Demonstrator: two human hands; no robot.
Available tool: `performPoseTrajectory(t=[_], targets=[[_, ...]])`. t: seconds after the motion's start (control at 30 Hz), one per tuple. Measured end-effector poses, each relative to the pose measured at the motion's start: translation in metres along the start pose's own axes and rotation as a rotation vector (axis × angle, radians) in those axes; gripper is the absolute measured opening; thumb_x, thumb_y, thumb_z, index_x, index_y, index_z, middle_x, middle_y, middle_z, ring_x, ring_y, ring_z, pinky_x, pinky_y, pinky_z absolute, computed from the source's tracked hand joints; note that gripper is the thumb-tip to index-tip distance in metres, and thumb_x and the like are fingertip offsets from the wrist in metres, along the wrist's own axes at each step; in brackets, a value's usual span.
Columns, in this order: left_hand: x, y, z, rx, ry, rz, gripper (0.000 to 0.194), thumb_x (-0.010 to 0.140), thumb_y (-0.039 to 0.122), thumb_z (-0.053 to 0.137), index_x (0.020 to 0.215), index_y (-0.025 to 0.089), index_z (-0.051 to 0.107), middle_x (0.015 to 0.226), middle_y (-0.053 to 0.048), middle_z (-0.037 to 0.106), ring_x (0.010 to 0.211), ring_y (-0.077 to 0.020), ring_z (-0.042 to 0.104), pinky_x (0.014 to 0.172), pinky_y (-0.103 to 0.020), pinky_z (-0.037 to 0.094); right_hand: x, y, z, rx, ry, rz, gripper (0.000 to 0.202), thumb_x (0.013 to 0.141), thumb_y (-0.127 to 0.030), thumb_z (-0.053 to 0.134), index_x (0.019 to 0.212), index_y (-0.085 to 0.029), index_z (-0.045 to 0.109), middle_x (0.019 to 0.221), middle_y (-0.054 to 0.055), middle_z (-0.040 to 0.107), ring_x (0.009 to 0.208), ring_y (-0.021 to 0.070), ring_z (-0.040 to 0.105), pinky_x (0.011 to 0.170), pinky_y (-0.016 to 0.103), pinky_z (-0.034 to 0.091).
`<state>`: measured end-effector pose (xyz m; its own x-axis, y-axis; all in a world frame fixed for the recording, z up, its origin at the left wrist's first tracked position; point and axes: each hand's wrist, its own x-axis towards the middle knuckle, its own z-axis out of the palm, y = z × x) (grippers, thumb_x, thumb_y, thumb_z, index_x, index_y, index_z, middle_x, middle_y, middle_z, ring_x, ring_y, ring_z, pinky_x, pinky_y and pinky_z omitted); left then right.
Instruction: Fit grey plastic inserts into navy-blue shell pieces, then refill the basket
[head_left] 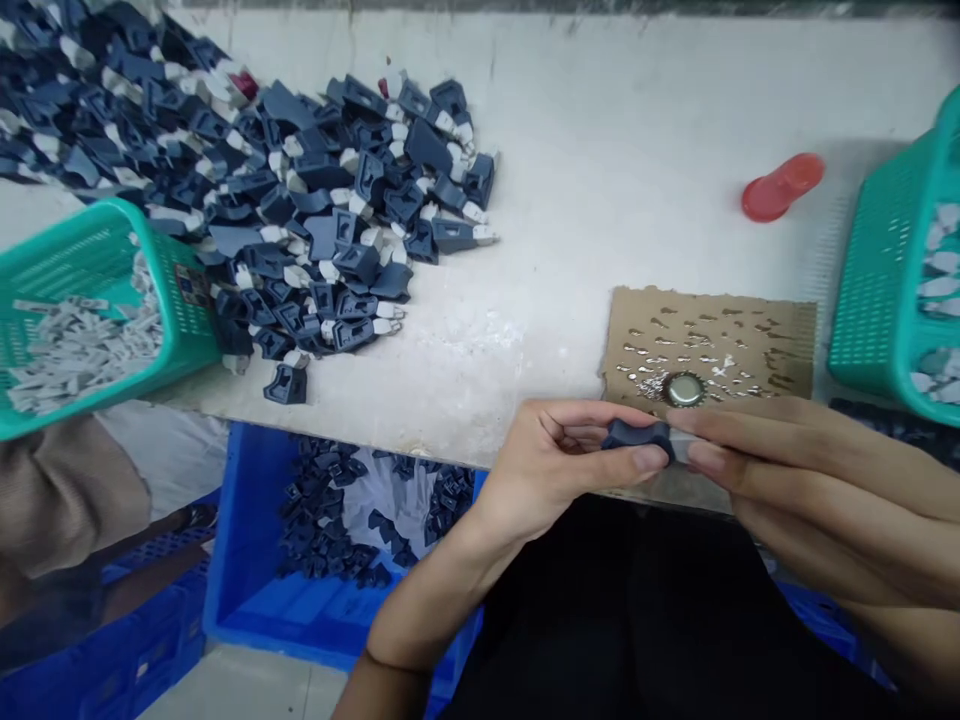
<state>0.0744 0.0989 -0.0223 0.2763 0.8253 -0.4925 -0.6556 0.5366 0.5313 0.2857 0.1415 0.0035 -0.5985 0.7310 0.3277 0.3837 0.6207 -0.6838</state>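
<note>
Near the table's front edge, my left hand [559, 455] pinches a dark blue plastic part [636, 436] between thumb and fingers. My right hand [795, 465] meets it from the right, its fingers closed on a small whitish piece [681, 445] that touches the dark part's right end. Just behind the fingers lies a brown cardboard sheet [705, 325] dotted with wet, shiny drops. A round metal cap [685, 389] with a ridged rim rests on the cardboard.
Dark parts with white pieces [322, 200] are heaped across the white table [555, 200]. Green baskets [874, 280] stand at both sides. A red object [784, 187] is at the back right. Below are a blue crate [255, 590] and another person's arm [142, 560].
</note>
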Motion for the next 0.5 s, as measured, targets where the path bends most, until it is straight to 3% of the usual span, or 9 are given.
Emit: performPoseTrajectory(t=[0.07, 0.13, 0.2, 0.27, 0.3, 0.33, 0.4, 0.5], targets=[[0.01, 0.023, 0.003, 0.241, -0.005, 0.011, 0.025, 0.071, 0.019, 0.094, 0.094, 0.02, 0.084, 0.084, -0.001, 0.081, 0.075, -0.0094, 0.074, 0.077, -0.019, 0.061, 0.008, 0.009, 0.001, -0.024, 0.071, -0.152, 0.041, 0.097, -0.005, 0.067, 0.134, -0.022, 0.071, 0.128, 0.004, 0.075, 0.112, 0.0179, 0.073, 0.1, 0.032, 0.063], [0.034, 0.06, 0.012, 0.602, -0.013, 0.092, 0.026, 0.077, 0.026, 0.091, 0.1, 0.017, 0.083, 0.095, -0.004, 0.082, 0.083, -0.013, 0.075, 0.082, -0.025, 0.062, 0.014, 0.021, -0.006, -0.065, 0.18, -0.157, 0.054, 0.089, 0.003, 0.072, 0.137, -0.022, 0.069, 0.125, 0.006, 0.076, 0.109, 0.0201, 0.075, 0.092, 0.034, 0.065], [0.078, 0.108, 0.028, 1.025, 0.076, 0.3, 0.03, 0.084, 0.032, 0.083, 0.107, 0.013, 0.081, 0.099, -0.005, 0.081, 0.089, -0.0146, 0.074, 0.088, -0.029, 0.06, 0.012, 0.036, -0.022, -0.181, 0.371, 0.02, 0.057, 0.089, -0.005, 0.077, 0.139, -0.03, 0.067, 0.124, 0.003, 0.077, 0.106, 0.0215, 0.076, 0.092, 0.037, 0.063], [0.139, 0.16, 0.048, 1.38, 0.31, 0.589, 0.043, 0.087, 0.039, 0.076, 0.113, 0.005, 0.077, 0.101, -0.003, 0.079, 0.097, -0.0147, 0.072, 0.096, -0.033, 0.056, 0.0, 0.054, -0.046, -0.376, 0.527, 0.258, 0.041, 0.094, -0.02, 0.076, 0.133, -0.034, 0.072, 0.119, 0.0, 0.078, 0.104, 0.0244, 0.076, 0.091, 0.041, 0.061], [0.173, 0.183, 0.058, 1.489, 0.428, 0.692, 0.054, 0.086, 0.045, 0.071, 0.117, 0.001, 0.073, 0.103, -0.001, 0.077, 0.103, -0.0143, 0.07, 0.1, -0.033, 0.052, -0.007, 0.063, -0.058, -0.471, 0.544, 0.356, 0.029, 0.097, -0.026, 0.073, 0.125, -0.032, 0.075, 0.114, 0.001, 0.079, 0.102, 0.0261, 0.076, 0.088, 0.042, 0.06], [0.208, 0.203, 0.067, 1.518, 0.534, 0.751, 0.063, 0.085, 0.052, 0.067, 0.119, -0.002, 0.071, 0.106, 0.0, 0.076, 0.107, -0.0128, 0.069, 0.102, -0.03, 0.049, -0.015, 0.073, -0.069, -0.543, 0.506, 0.434, 0.02, 0.099, -0.03, 0.069, 0.117, -0.03, 0.078, 0.11, 0.002, 0.079, 0.101, 0.0279, 0.076, 0.085, 0.043, 0.06], [0.274, 0.231, 0.08, 1.501, 0.65, 0.722, 0.071, 0.083, 0.054, 0.068, 0.121, -0.006, 0.066, 0.119, -0.003, 0.074, 0.115, -0.0112, 0.067, 0.104, -0.025, 0.046, -0.027, 0.093, -0.086, -0.602, 0.35, 0.528, 0.021, 0.102, -0.034, 0.06, 0.107, -0.027, 0.079, 0.106, 0.005, 0.078, 0.098, 0.0301, 0.074, 0.079, 0.044, 0.059], [0.342, 0.246, 0.087, 1.462, 0.759, 0.633, 0.053, 0.091, 0.032, 0.07, 0.113, -0.016, 0.062, 0.129, -0.019, 0.069, 0.128, -0.019, 0.064, 0.11, -0.035, 0.045, -0.028, 0.121, -0.095, -0.59, 0.241, 0.559, 0.028, 0.1, -0.034, 0.055, 0.113, -0.023, 0.077, 0.106, 0.01, 0.073, 0.094, 0.032, 0.071, 0.08, 0.048, 0.059]])
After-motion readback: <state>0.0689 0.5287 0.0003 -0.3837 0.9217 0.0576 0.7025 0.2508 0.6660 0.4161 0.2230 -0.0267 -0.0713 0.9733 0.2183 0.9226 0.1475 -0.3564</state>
